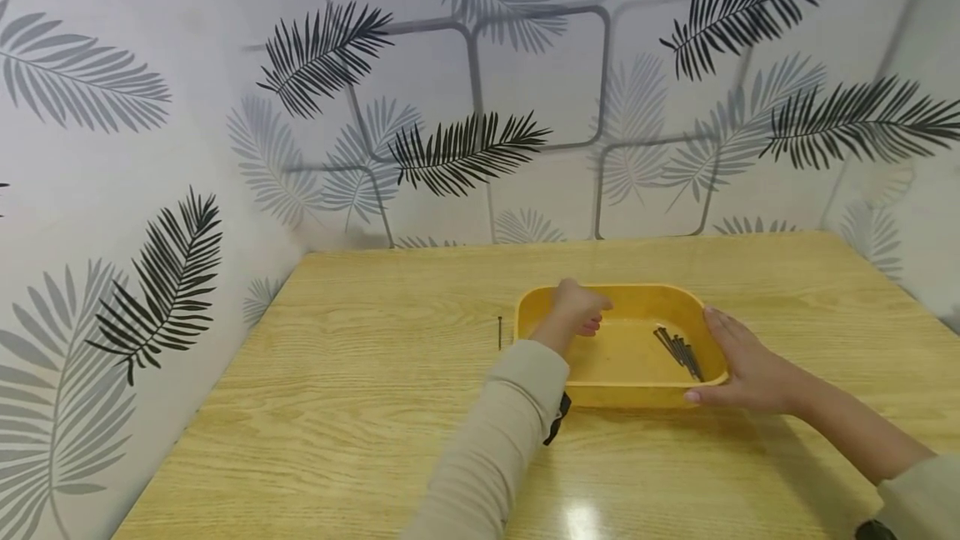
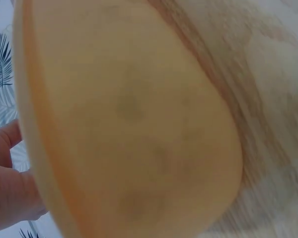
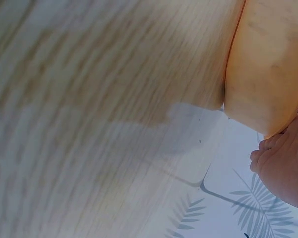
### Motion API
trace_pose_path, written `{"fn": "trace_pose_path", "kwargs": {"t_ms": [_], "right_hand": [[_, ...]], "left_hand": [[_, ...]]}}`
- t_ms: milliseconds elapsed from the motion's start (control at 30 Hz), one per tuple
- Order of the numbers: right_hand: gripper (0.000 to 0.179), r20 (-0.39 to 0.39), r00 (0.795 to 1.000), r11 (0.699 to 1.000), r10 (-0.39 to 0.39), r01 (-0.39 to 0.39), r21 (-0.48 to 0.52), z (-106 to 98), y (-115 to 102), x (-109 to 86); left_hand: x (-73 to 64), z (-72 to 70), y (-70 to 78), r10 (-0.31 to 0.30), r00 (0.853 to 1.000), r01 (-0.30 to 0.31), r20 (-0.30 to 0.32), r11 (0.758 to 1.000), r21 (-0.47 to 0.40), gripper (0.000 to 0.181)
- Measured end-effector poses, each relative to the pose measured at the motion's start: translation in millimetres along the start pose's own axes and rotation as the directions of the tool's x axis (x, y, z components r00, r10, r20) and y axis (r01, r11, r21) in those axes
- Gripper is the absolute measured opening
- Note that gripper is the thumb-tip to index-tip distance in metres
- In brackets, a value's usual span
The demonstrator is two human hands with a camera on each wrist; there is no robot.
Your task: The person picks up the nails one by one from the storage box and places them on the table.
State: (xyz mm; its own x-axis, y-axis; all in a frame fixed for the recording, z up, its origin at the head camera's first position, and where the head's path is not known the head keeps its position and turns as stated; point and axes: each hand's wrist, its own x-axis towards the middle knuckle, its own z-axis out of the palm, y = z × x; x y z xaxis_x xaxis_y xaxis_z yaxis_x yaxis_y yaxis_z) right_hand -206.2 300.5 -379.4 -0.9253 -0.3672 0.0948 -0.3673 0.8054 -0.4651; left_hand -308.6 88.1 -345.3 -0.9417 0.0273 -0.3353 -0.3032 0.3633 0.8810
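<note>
A yellow plastic tray (image 1: pixel 622 396) sits on the wooden table, its front wall facing me. My left hand (image 1: pixel 576 309) reaches over its left part with the lower fingers curled in; I cannot tell whether anything is pinched there. In the left wrist view the tray's outer wall (image 2: pixel 139 124) hides part of that hand (image 2: pixel 12 183). My right hand (image 1: pixel 750 369) grips the tray's right end, thumb at the front and fingers at the rim. Several dark nails (image 1: pixel 678 352) lie together inside, toward the right. One nail (image 1: pixel 500 333) lies on the table just left of the tray.
The light wooden table (image 1: pixel 360 407) stretches out on both sides of the tray. Behind it and on the left rise walls (image 1: pixel 420 82) patterned with grey and black leaves. A dark band (image 1: pixel 557 419) is strapped at the left wrist.
</note>
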Motion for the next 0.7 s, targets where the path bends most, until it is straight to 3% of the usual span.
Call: {"fn": "trace_pose_path", "kwargs": {"t_ms": [33,67,167,267,300,433,533,700], "right_hand": [[0.117,-0.001,1.000,1.000,-0.001,0.001,0.001,0.0,-0.2,0.0],[0.117,-0.002,1.000,1.000,0.001,-0.001,0.001,-0.1,-0.7,-0.1],[0.117,-0.003,1.000,1.000,-0.008,0.008,-0.006,-0.6,-1.1,0.5],[0.117,-0.003,1.000,1.000,-0.007,0.007,-0.012,-1.0,-1.4,1.3],[0.117,-0.004,1.000,1.000,-0.010,0.010,-0.012,-1.1,-1.1,1.6],[0.118,-0.009,1.000,1.000,-0.012,0.011,-0.017,-0.7,0.0,2.2],[0.118,-0.011,1.000,1.000,-0.015,0.015,-0.025,-0.6,0.8,2.0],[0.118,-0.008,1.000,0.999,-0.018,0.018,-0.027,-1.4,1.4,2.2]], "left_hand": [[4.7,4.7,-2.4,-0.003,1.000,0.003,0.003,1.000,-0.003,0.046],[18.2,12.7,-9.7,0.005,1.000,-0.005,0.007,1.000,-0.005,0.046],[25.1,24.3,-14.1,-0.006,1.000,0.006,0.019,1.000,-0.010,0.041],[14.7,30.4,-11.3,-0.013,1.000,0.013,0.010,1.000,-0.017,0.032],[0.2,28.1,-4.6,-0.023,1.000,0.023,0.004,1.000,-0.021,0.030],[-19.2,34.0,0.9,-0.018,1.000,0.017,-0.015,0.999,-0.040,0.026],[-25.6,41.0,1.9,-0.023,1.000,0.023,-0.015,0.999,-0.045,0.026],[-25.1,52.8,0.5,-0.036,0.999,0.035,-0.025,0.999,-0.035,0.027]]}}
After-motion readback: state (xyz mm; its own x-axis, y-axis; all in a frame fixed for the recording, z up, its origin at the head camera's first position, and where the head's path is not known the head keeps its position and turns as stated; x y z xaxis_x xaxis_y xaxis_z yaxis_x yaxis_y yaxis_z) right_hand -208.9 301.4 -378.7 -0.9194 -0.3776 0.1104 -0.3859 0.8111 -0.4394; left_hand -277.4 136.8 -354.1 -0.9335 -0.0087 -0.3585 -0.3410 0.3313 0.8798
